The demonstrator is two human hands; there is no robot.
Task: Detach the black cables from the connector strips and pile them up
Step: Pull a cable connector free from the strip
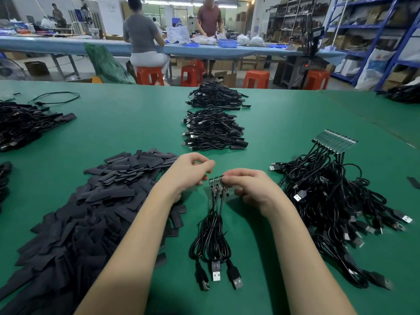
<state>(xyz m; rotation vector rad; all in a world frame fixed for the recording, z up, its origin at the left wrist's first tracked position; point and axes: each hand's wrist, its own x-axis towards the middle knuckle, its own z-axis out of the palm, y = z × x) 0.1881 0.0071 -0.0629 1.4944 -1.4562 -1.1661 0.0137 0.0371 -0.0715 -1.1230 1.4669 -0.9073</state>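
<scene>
Right fingers: the right hand (pixel 246 189) curls its fingertips round the right end of a short connector strip (pixel 217 186), pinching it.
Left fingers: the left hand (pixel 189 172) has thumb and forefinger bent together at the strip's left end; whether they clamp the strip or one cable's board cannot be told.
Connector strip: held just above the green table (pixel 127 123), between both hands, small circuit boards side by side.
Attached cables: a few black cables (pixel 212 242) hang from the strip toward the person, looped on the table, their three USB plugs (pixel 217 275) lying nearest the viewer.
Right of the strip: a tangled bundle of cables (pixel 334 201) whose far ends are joined to a long clear strip (pixel 335 140).
Beyond the strip: two neat piles of finished cables (pixel 213 130), one behind the other.
Left of the strip: a broad heap of flat black sleeves (pixel 91 208), touching the left forearm.
Far left of the strip: another cable pile (pixel 25 126).
Background: two people at a blue bench (pixel 68 45), orange stools (pixel 255 78) beneath.
</scene>
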